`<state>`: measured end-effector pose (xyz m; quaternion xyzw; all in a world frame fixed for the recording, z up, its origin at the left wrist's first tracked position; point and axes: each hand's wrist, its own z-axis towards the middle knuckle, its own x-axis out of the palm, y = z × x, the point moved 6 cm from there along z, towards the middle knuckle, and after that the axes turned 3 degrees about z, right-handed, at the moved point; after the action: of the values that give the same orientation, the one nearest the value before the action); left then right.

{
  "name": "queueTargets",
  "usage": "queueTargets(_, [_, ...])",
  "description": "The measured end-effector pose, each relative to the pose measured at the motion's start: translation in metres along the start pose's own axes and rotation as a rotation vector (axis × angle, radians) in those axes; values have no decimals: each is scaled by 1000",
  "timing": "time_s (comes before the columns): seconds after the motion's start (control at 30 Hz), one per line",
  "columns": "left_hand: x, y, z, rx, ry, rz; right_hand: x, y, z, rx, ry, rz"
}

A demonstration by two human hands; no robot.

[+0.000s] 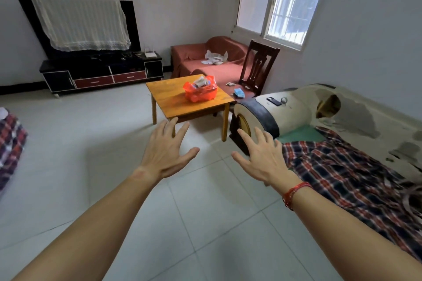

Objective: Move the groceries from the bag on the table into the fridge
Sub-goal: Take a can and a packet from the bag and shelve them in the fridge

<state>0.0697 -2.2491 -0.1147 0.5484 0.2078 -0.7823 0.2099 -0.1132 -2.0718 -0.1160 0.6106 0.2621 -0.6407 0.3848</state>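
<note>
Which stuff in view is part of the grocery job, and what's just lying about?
Job: orange bag of groceries; table it sits on; left hand and right hand, both open and empty. The fridge is not in view.

Lying about: phone; chair; TV stand; plaid blanket.

Both hands (165,155) (262,157) spread, empty, over floor; orange bag (200,91) on table (169,100) ahead.

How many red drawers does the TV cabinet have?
2. One red drawer sits left of centre in the TV cabinet, the other beside it on the right; none appears hidden.
</note>
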Motion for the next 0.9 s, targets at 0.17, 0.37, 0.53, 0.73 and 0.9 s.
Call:
queueTargets(0.17, [33,9,77,-11,-9,14,21,-26,87,-20,14,13])
queueTargets(0.37, [73,19,185,-53,40,40,48,-59,208,-50,48,16])
queueTargets(0.53, [97,24,263,-93,58,45,57,-79,291,-71,83,32])
queueTargets(0.73, [133,39,346,-121,89,35,68,-89,377,-91,108,57])
queueTargets(0.9, [172,60,414,-135,121,28,94,-96,450,-104,132,55])
